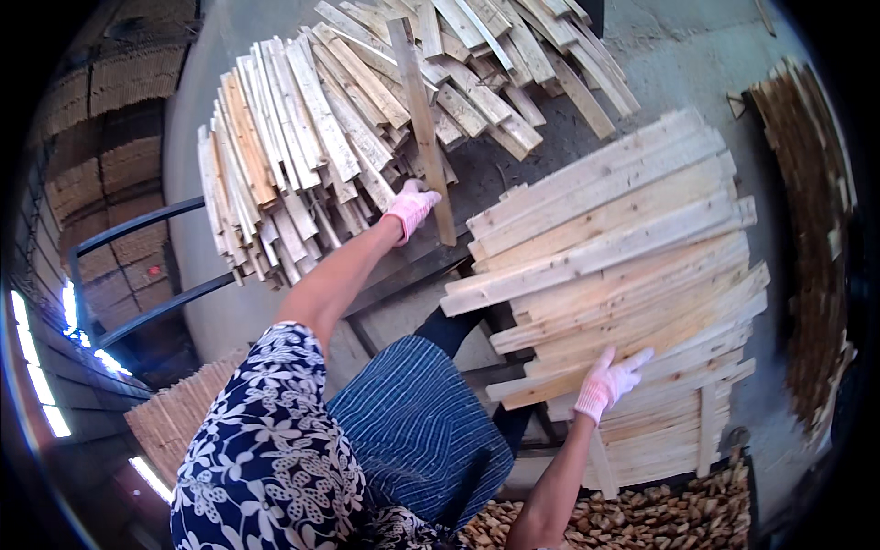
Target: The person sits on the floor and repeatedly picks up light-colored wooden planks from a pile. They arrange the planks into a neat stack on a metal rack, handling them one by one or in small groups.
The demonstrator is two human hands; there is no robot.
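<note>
My left hand (414, 207), in a pale pink glove, is stretched out ahead. Its fingers close on the edge of a long, brownish wooden board (424, 128) near that board's lower end; part of the fingers is hidden. The board stands out over a loose pile of wooden boards (312, 119). My right hand (612, 381), gloved the same way, rests on a stack of paler boards (632, 247) at the right. Its thumb and fingers are spread, and it grips nothing.
A dark metal frame (151, 215) juts out at the left. Brown stacked wood (115, 170) stands behind it. Many short wood ends (678, 513) fill the lower right. Another long stack (811, 238) lines the far right, across a concrete floor (697, 55).
</note>
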